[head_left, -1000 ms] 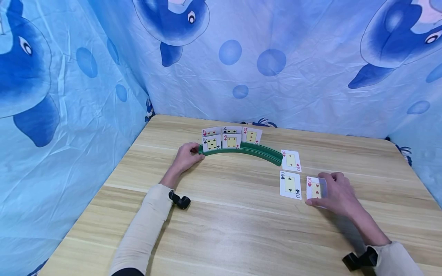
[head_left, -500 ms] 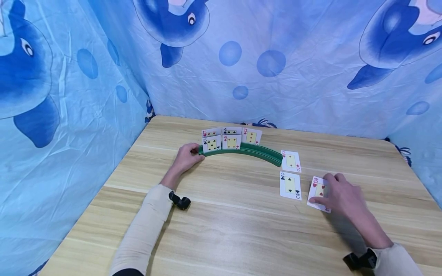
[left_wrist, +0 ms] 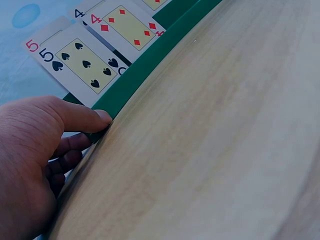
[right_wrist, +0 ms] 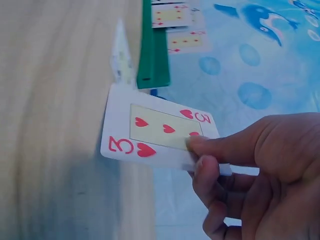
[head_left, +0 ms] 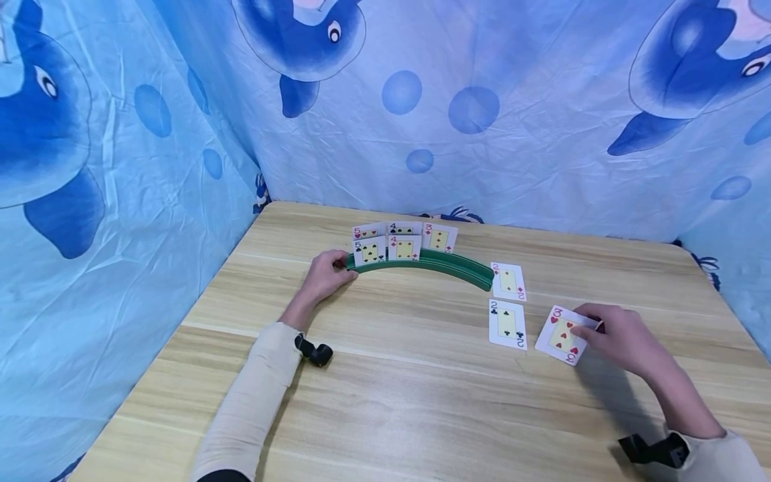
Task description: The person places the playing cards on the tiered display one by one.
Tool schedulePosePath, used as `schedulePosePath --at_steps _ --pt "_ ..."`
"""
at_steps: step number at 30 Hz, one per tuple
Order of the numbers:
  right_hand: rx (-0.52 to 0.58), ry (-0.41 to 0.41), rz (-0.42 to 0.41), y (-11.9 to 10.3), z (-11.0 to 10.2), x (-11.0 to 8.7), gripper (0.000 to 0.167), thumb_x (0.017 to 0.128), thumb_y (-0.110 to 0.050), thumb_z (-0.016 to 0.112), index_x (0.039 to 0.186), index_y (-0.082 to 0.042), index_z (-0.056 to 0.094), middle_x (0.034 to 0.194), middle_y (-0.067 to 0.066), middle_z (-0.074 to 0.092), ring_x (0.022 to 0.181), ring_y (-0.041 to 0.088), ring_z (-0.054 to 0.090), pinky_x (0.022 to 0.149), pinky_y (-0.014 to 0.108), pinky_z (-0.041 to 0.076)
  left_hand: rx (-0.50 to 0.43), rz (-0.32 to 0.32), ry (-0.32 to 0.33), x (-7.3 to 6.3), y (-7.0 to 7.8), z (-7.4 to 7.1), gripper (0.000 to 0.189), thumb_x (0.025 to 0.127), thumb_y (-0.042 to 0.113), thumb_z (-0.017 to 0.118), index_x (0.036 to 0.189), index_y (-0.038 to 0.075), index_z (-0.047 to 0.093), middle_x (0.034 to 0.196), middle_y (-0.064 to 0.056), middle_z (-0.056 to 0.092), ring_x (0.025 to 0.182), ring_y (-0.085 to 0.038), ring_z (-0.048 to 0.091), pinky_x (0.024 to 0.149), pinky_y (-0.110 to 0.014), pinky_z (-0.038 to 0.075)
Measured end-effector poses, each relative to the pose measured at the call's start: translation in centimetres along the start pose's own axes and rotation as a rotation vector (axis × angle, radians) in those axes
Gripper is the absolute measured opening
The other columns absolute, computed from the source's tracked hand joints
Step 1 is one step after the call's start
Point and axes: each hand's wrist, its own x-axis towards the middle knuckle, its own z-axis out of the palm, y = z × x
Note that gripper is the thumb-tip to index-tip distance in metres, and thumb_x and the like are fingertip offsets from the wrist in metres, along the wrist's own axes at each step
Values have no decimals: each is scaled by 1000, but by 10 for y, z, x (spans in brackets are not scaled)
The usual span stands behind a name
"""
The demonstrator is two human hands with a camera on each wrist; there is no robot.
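Note:
My left hand (head_left: 325,274) grips the left end of a curved green card holder (head_left: 454,266), thumb on its front in the left wrist view. Standing in the holder are the five of spades (left_wrist: 86,65) before a red five (head_left: 369,231), the four of diamonds (head_left: 404,248) before a black four (head_left: 405,227), and the three of diamonds (head_left: 440,237). On the right, my right hand (head_left: 626,341) pinches the three of hearts (right_wrist: 160,125) between thumb and fingers, its face up and tilted; the card's far edge is partly covered by the hand.
Flat on the wooden table (head_left: 391,402) lie the two of diamonds (head_left: 509,281), by the holder's right end, and the two of clubs (head_left: 507,325), just nearer. A blue dolphin-print cloth (head_left: 482,174) hangs behind the table and along its sides.
My right hand has drawn back to the right, and the three of hearts has turned and come up in its pinch. The left hand and the holder have stayed put.

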Motion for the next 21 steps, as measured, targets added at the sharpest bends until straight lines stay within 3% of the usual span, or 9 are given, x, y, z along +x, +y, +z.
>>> schedulePosePath --at_steps 6,14,21 --pt "64 11 -27 0 -9 -2 31 97 -9 63 121 10 64 87 11 71 66 3 54 53 23 44 0 -6 -6 0 1 0 36 87 10 74 120 -2 66 115 -21 68 103 -31 62 94 -44 50" --pt "75 114 -63 -11 -18 7 25 96 -9 63 116 6 67 81 8 70 62 11 56 52 24 42 -7 -8 1 0 2 -1 35 88 10 73 120 -2 66 115 -21 67 102 -31 61 93 -43 49" --pt "117 215 -65 -26 -23 20 25 99 -18 63 109 3 70 75 8 69 59 4 52 51 24 41 -9 -14 1 0 2 -1 36 86 10 74 119 -2 66 115 -21 67 103 -31 61 94 -43 49"
